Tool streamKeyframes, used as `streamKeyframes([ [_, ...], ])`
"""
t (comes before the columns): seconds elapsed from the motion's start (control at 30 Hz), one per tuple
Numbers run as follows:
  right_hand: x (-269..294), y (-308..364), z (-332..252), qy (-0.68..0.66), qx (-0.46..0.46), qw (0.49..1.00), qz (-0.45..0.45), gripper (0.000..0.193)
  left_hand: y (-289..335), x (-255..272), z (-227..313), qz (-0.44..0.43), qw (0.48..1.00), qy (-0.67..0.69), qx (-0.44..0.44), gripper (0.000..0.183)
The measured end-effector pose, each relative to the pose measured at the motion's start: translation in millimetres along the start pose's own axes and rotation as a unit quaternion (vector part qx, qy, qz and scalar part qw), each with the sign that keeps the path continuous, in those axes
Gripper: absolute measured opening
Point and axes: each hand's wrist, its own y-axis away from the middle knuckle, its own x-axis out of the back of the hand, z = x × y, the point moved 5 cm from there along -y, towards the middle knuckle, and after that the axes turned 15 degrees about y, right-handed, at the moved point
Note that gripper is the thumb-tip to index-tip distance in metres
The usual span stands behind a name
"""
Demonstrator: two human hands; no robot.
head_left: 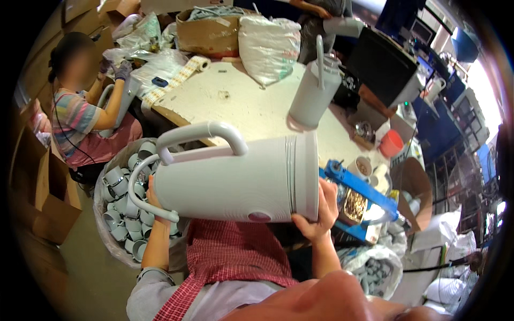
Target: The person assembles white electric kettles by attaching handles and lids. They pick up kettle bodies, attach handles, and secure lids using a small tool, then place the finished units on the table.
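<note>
A pale grey thermos jug (230,179) lies sideways in front of me, held off the table. Its fixed side handle (201,130) faces up and away, and the thin carrying handle (131,188) loops out at the left end. My right hand (322,211) grips the wide, ringed right end, thumb on the near side. At the other end my left hand (152,193) holds the jug from behind; its fingers are mostly hidden by the body. A small round dark badge (259,216) sits on the near side. Another grey jug (313,96) stands on the table beyond.
Left of me, a large bag (101,230) holds many grey cup-shaped parts. A blue metal fixture (369,195) sits at the table's (214,101) right edge, near a red tub (391,143). Across to the left, a gloved co-worker (80,112) handles another jug. A white sack (267,48) stands at the back.
</note>
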Motion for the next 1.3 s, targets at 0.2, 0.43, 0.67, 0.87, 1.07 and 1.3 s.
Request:
streamKeyframes([
  [0.2, -7, 1, 1, -0.044, 0.030, 0.999, 0.006, 0.069, 8, -22, 0, 0.082, 0.995, -0.052, -0.016, 0.039],
  [0.43, -80, 45, 55, -0.292, -0.391, 0.869, -0.076, 0.070, 15, 16, 67, 0.069, 0.973, -0.078, -0.207, 0.049],
  [0.67, -61, -32, 97, -0.390, -0.264, 0.881, 0.038, 0.094, -14, 20, 95, 0.068, 0.988, -0.072, -0.119, 0.050],
  [0.87, -86, -30, 74, -0.611, -0.415, 0.663, 0.122, 0.095, -20, 14, 61, 0.107, 0.985, -0.102, -0.091, 0.050],
  [1.07, -108, 19, 41, -0.043, -0.118, 0.980, -0.152, 0.105, -50, 61, 47, 0.110, 0.986, -0.091, -0.081, 0.047],
  [1.3, -301, -25, 135, -0.292, -0.523, 0.704, -0.382, 0.065, -62, -149, 139, -0.326, 0.650, -0.360, -0.585, 0.033],
])
